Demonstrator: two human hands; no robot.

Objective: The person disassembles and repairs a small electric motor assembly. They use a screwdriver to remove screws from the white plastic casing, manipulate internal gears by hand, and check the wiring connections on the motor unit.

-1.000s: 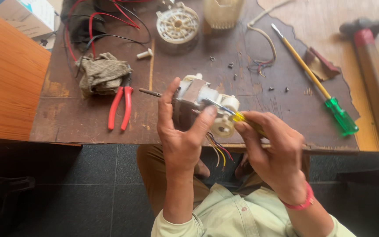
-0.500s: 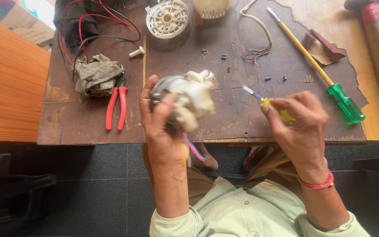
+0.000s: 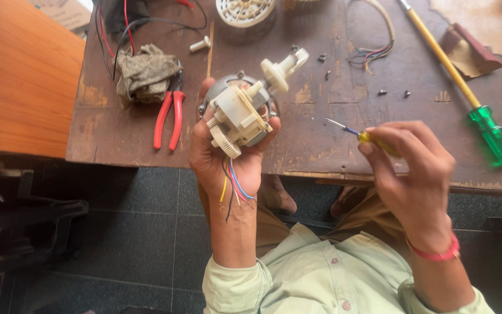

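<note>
My left hand grips a small electric motor with a cream plastic housing and a metal body, held upright over the front edge of the worn wooden table. Coloured wires hang from the motor down across my wrist. A cream shaft piece sticks out at its upper right. My right hand holds a small yellow-handled screwdriver, its thin tip pointing left, apart from the motor.
Red-handled pliers and a crumpled rag lie left of the motor. A long screwdriver with a green handle lies at the right. Loose screws, a wire bundle and a round white part sit farther back.
The screwdriver has come away from the motor and moved right. My left hand has turned the motor so its cream housing faces me.
</note>
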